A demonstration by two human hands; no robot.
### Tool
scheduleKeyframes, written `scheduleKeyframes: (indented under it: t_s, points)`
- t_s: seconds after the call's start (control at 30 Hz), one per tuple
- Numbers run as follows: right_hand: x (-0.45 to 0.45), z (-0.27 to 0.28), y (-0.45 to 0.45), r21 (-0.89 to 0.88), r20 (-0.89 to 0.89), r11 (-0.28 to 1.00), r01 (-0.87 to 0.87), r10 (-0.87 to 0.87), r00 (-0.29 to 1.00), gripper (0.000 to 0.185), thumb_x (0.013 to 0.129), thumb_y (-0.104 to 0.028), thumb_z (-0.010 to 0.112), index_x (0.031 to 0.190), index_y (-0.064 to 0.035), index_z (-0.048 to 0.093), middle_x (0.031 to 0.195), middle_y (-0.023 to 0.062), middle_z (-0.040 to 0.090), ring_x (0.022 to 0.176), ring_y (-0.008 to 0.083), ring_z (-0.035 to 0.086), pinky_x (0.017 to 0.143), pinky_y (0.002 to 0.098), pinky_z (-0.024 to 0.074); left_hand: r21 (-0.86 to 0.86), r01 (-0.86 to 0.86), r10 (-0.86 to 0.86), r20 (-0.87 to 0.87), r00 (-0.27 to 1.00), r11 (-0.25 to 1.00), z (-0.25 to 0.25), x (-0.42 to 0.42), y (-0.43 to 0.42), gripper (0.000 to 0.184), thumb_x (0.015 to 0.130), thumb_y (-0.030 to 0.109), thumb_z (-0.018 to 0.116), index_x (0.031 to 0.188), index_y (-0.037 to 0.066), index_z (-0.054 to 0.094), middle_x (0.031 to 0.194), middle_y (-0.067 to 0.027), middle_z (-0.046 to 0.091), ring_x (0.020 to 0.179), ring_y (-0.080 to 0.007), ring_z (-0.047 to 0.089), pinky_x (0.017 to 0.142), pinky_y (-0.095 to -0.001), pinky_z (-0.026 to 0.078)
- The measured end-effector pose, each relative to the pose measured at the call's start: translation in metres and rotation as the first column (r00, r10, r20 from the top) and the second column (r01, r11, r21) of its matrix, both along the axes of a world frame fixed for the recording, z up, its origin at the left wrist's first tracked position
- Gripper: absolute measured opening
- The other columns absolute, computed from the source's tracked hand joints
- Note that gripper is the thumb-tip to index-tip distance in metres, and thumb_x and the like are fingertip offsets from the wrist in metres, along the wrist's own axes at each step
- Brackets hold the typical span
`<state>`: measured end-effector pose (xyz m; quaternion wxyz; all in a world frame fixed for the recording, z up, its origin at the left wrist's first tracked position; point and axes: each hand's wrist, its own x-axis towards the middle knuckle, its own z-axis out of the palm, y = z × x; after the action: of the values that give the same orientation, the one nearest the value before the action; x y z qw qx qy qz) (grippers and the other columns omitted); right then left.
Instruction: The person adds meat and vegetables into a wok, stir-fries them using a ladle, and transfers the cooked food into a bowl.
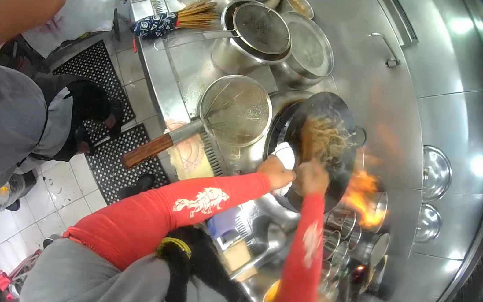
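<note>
A dark wok (345, 113) sits over a burner, with pale brown food like noodles or shreds (331, 136) in it under light smoke. My left hand (277, 173) is closed on a folded white cloth (285, 154) at the wok's near left edge; the cloth hides any handle beneath. Close beside it, my right hand (314, 176) grips a brown wooden-looking tool (307, 140) that reaches into the food. Its working end cannot be made out. Red sleeves cover both forearms.
Orange flame (363, 199) flares right of the wok, near metal containers (340, 220). Left of it stand a round strainer (236, 110), a wooden-handled tool (149, 150), a pot topped by a sieve (263, 28) and a bamboo brush (196, 15). Another person (5, 118) stands at left.
</note>
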<state>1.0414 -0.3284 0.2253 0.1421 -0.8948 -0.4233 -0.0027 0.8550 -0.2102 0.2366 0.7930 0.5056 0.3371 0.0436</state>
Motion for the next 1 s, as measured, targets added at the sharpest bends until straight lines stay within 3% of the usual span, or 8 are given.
scheduleKeyframes:
  t_s: [0.1, 0.27, 0.37, 0.57, 0.7, 0.77, 0.9, 1.0]
  points:
    - [-0.068, 0.068, -0.047, -0.125, -0.015, 0.964, -0.237, 0.237, 0.971, 0.047, 0.078, -0.033, 0.070, 0.113, -0.0022, 0.066, 0.098, 0.0208, 0.069, 0.101, 0.0298, 0.065, 0.086, 0.0395, 0.0503, 0.178, -0.073, 0.085, -0.059, 0.995, 0.981, -0.024, 0.017, -0.013, 0.052, 0.073, 0.026, 0.068, 0.095, -0.020, 0.058, 0.088, -0.0288, 0.065, 0.065, -0.0320, 0.069, 0.045, -0.0386, 0.055]
    - [0.101, 0.056, -0.046, -0.269, -0.548, 0.903, 0.336, -0.430, 0.717, 0.035, 0.080, -0.032, 0.068, 0.103, -0.0068, 0.072, 0.086, 0.0087, 0.072, 0.079, 0.0202, 0.067, 0.075, 0.0319, 0.0524, 0.040, 0.022, -0.021, -0.019, 1.000, 0.999, -0.012, 0.008, -0.005, 0.060, 0.073, 0.027, 0.068, 0.104, -0.022, 0.054, 0.104, -0.0330, 0.061, 0.074, -0.0328, 0.070, 0.048, -0.0379, 0.056]
    - [0.088, 0.003, -0.014, 0.031, -0.470, 0.938, 0.346, -0.292, 0.833, 0.032, 0.082, -0.032, 0.065, 0.105, -0.0107, 0.072, 0.085, 0.0102, 0.072, 0.076, 0.0243, 0.067, 0.075, 0.0339, 0.0523, 0.038, -0.006, 0.007, -0.006, 1.000, 0.999, -0.006, 0.002, -0.003, 0.059, 0.074, 0.027, 0.068, 0.101, -0.024, 0.054, 0.099, -0.0327, 0.062, 0.071, -0.0339, 0.069, 0.048, -0.0376, 0.057]
    - [-0.069, 0.074, -0.069, -0.302, -0.096, 0.948, -0.098, 0.072, 0.993, 0.049, 0.076, -0.037, 0.069, 0.115, -0.0080, 0.066, 0.105, 0.0202, 0.067, 0.096, 0.0369, 0.065, 0.087, 0.0419, 0.0496, 0.243, -0.065, 0.089, -0.091, 0.992, 0.968, -0.032, 0.020, -0.015, 0.056, 0.071, 0.026, 0.069, 0.099, -0.021, 0.054, 0.092, -0.0278, 0.065, 0.074, -0.0322, 0.068, 0.053, -0.0403, 0.057]
    - [0.015, 0.128, -0.115, -0.723, 0.040, 0.674, -0.154, 0.263, 0.964, 0.037, 0.077, -0.033, 0.067, 0.105, -0.0099, 0.070, 0.091, 0.0182, 0.069, 0.088, 0.0326, 0.067, 0.080, 0.0416, 0.0522, 0.183, -0.136, 0.146, -0.041, 0.988, 0.974, -0.042, 0.028, -0.022, 0.038, 0.071, 0.021, 0.069, 0.085, -0.014, 0.062, 0.082, -0.0220, 0.067, 0.065, -0.0283, 0.067, 0.043, -0.0397, 0.055]
    - [0.102, 0.105, -0.106, -0.863, 0.305, 0.458, 0.211, 0.140, 0.942, 0.031, 0.077, -0.035, 0.066, 0.095, -0.0114, 0.072, 0.087, 0.0171, 0.069, 0.085, 0.0317, 0.068, 0.075, 0.0430, 0.0534, 0.033, -0.086, 0.086, -0.002, 0.996, 0.996, -0.024, 0.017, -0.013, 0.032, 0.073, 0.019, 0.068, 0.082, -0.012, 0.063, 0.079, -0.0196, 0.066, 0.063, -0.0266, 0.066, 0.042, -0.0392, 0.053]
    - [0.072, 0.055, -0.065, -0.602, 0.402, 0.747, 0.281, -0.020, 0.916, 0.030, 0.080, -0.038, 0.061, 0.091, -0.0135, 0.073, 0.083, 0.0178, 0.068, 0.081, 0.0372, 0.067, 0.072, 0.0482, 0.0519, -0.024, -0.004, 0.005, 0.017, 1.000, 1.000, -0.019, 0.011, -0.006, 0.028, 0.075, 0.016, 0.065, 0.081, -0.011, 0.063, 0.075, -0.0178, 0.065, 0.059, -0.0242, 0.064, 0.042, -0.0389, 0.051]
    - [0.036, 0.049, -0.098, -0.579, 0.395, 0.815, -0.024, 0.306, 0.867, 0.033, 0.082, -0.029, 0.059, 0.110, -0.0107, 0.062, 0.081, 0.0166, 0.068, 0.074, 0.0374, 0.067, 0.067, 0.0522, 0.0525, -0.032, -0.013, 0.014, 0.025, 1.000, 0.999, -0.021, 0.020, 0.001, 0.025, 0.075, 0.015, 0.064, 0.081, -0.010, 0.064, 0.074, -0.0172, 0.065, 0.056, -0.0235, 0.063, 0.042, -0.0382, 0.050]
